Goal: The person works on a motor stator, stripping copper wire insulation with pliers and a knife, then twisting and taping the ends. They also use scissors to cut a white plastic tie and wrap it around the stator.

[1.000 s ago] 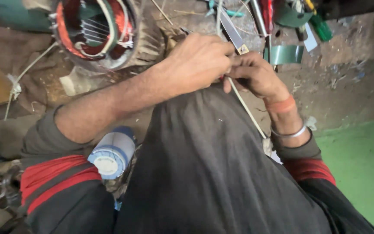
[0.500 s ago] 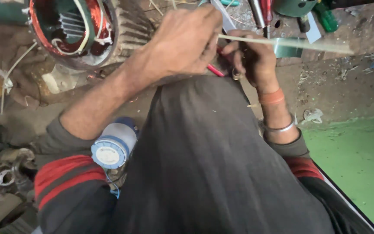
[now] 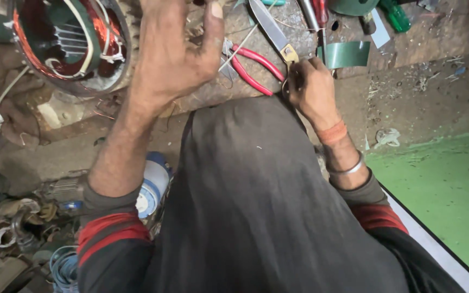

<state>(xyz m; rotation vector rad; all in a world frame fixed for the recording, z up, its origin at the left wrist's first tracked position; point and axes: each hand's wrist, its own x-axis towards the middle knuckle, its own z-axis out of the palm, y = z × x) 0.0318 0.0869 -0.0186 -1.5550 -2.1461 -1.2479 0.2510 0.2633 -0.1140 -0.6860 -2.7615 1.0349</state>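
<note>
My right hand [image 3: 311, 91] grips the ring handle of a pair of scissors [image 3: 271, 26], whose long blade points up and left over the dirty bench. Just left of it lie red-handled pliers [image 3: 252, 68]. My left hand [image 3: 172, 57] is raised above the bench edge, back towards me, with the thumb up. Its fingertips run off the top of the view, so what they hold is hidden. A thin pale strip [image 3: 237, 50] slants beside the thumb. My dark-clothed knee [image 3: 256, 201] fills the middle.
A motor stator [image 3: 66, 46] with copper windings sits at the top left. A green sheet piece [image 3: 348, 54] and a green screwdriver [image 3: 395, 14] lie at the top right. A blue-and-white spool [image 3: 153, 187] and scrap parts [image 3: 12, 233] are at the left, a green mat [image 3: 446, 190] at the right.
My hands have parted: the left lifted up and left, the right dropped to the scissors by the pliers. The long pale strip held between them is no longer stretched out to the right.
</note>
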